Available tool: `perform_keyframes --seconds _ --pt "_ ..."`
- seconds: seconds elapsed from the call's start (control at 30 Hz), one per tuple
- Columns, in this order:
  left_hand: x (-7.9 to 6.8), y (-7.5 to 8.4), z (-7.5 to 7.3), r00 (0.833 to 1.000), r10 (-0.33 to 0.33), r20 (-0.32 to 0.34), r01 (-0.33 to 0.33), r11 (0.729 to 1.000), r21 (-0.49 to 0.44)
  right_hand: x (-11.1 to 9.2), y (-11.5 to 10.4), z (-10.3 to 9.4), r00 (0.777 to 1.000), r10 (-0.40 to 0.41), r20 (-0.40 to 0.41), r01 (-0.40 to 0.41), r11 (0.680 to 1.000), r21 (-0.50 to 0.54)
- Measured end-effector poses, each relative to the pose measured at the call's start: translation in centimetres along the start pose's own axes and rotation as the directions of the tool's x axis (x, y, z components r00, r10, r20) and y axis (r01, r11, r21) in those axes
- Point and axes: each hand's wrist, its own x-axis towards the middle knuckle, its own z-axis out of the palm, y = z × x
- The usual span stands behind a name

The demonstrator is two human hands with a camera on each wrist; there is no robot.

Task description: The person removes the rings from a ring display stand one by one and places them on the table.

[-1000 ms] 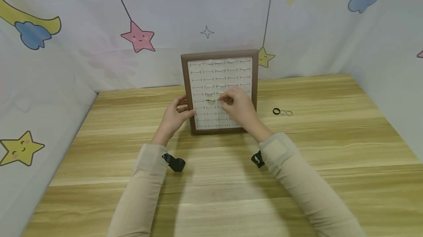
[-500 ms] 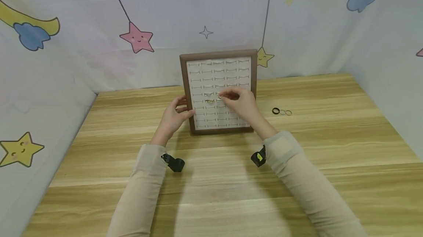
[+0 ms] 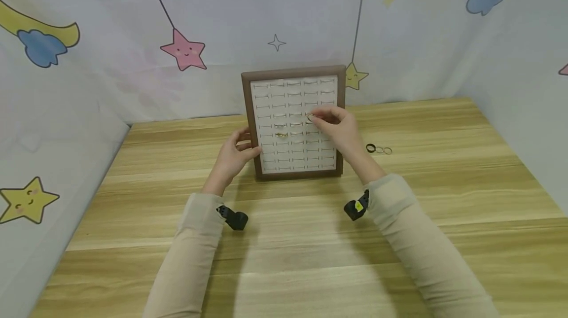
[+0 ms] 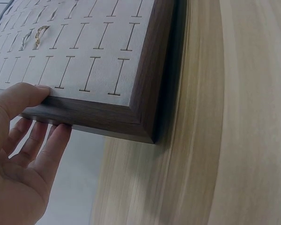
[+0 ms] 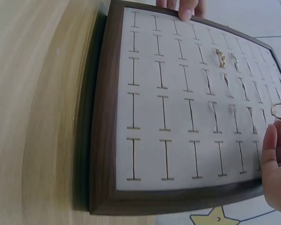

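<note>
A ring display board (image 3: 293,158) with a brown wooden frame and rows of slits in its pale pad stands upright on the table. My left hand (image 3: 235,155) grips the frame's left edge, thumb on the front and fingers behind. Between thumb and fingertips my right hand (image 3: 339,123) pinches a thin gold-coloured ring (image 5: 275,111), held in front of the pad's right half. Two rings sit in the slits left of the middle: a gold ring (image 3: 281,135) of twisted look and, just above it, a silver ring (image 3: 280,126).
Right of the board, a black ring (image 3: 371,148) and two thin rings (image 3: 383,150) lie in a row on the wooden table (image 3: 284,259). A printed cloth (image 3: 222,12) with stars hangs behind, and pale side walls stand left and right.
My right hand has moved right and slightly up across the pad, away from the seated rings, and the ring now shows at its fingertips. My left hand has stayed on the frame.
</note>
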Motion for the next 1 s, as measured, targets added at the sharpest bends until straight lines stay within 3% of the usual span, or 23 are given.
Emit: perform_keyframes --seconds 0.2,0.43,1.0 --pt "0.2 -0.1 0.0 1.0 -0.01 0.004 0.01 1.0 -0.01 0.1 0.1 -1.5 0.992 -0.014 -0.124 0.02 0.999 0.049" --pt "0.3 -0.1 0.0 1.0 -0.022 0.007 0.022 1.0 -0.011 0.5 0.5 -3.4 0.957 0.036 -0.287 0.006 0.99 0.143" --pt "0.1 -0.1 0.0 1.0 -0.012 0.009 0.012 1.0 -0.015 0.4 4.6 -8.8 0.933 0.203 -0.298 -0.211 0.977 0.004"
